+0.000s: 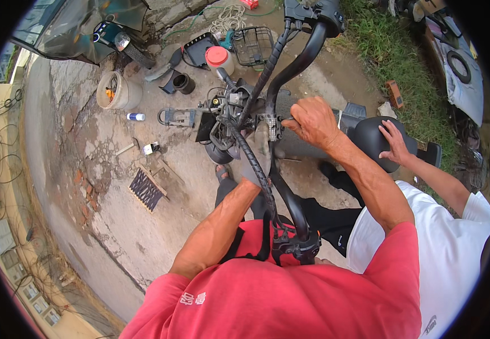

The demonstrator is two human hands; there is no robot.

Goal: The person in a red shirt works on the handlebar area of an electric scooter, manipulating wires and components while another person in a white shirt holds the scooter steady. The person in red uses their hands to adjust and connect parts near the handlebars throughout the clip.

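Observation:
A motorcycle handlebar (pixel 286 195) with spiral-wrapped black cables crosses in front of me. Beside its metal clamp (pixel 268 129), my right hand (pixel 314 123) is closed, thumb and fingers pressed together at the clamp's right side. What sits in that grip is too small to make out. My left hand (pixel 254 161) reaches under the clamp from below, looking greyish; cables and bar hide most of its fingers. Exposed metal parts and wiring (pixel 222 110) lie just left of the clamp. To the right, another person's hand (pixel 393 142) rests on the black motorcycle seat (pixel 372 141).
A person in a white shirt (pixel 425 243) stands close at my right. On the ground are a white bucket (pixel 122 93), a red-lidded container (pixel 218 59), a black wire basket (pixel 253 46), a white bottle (pixel 136 117) and a slatted panel (pixel 145 190). Grass (pixel 383 59) borders the far right.

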